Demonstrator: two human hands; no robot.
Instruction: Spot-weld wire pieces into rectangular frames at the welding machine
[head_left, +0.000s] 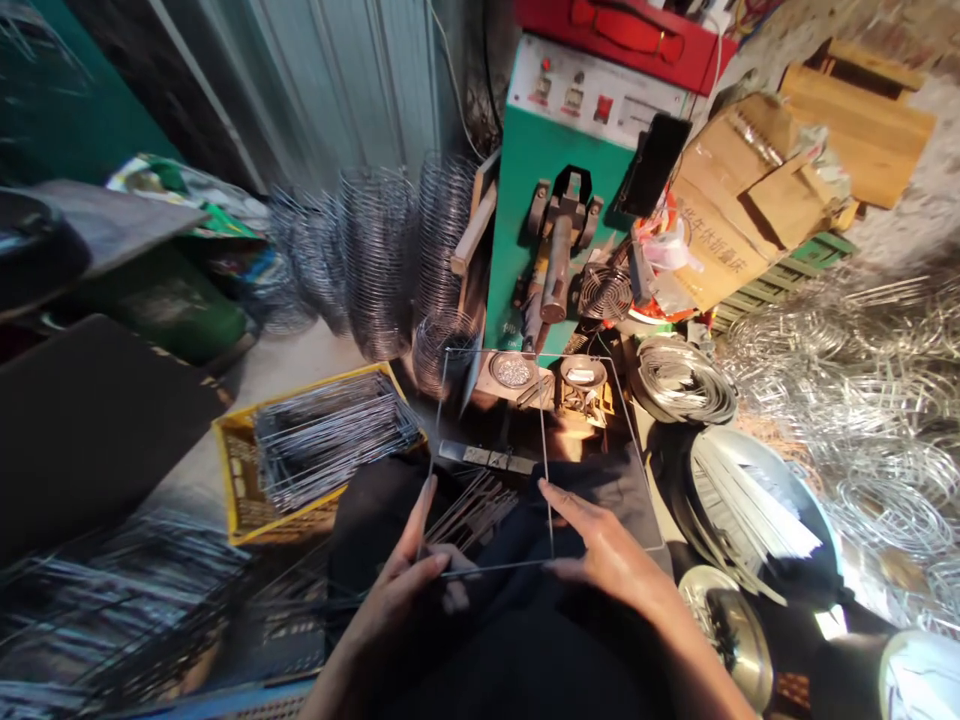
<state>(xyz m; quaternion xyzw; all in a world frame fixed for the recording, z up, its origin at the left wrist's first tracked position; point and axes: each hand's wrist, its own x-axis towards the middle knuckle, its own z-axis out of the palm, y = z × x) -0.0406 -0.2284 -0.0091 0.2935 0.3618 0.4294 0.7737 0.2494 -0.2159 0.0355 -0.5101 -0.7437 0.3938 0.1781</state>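
A thin rectangular wire frame point(544, 430) with a middle crossbar is held out flat above my lap. My left hand point(421, 565) grips its near left corner between thumb and fingers. My right hand point(600, 545) pinches it near the lower end of the middle bar, index finger stretched along that bar. The frame's far side lies by the tip of the electrode arm point(555, 275) on the green welding machine point(517, 130); I cannot tell whether they touch. Several loose metal rods point(480, 510) lie between my legs, under the frame.
Left stands a yellow crate point(232, 480) of wire rods, with coiled wire stacks point(379, 260) behind. Small dishes point(514, 370) sit below the electrodes. On the right are a basin point(821, 500) with flat strips, a strip coil point(682, 380), heaped wire rings point(892, 500) and a cardboard box point(720, 240).
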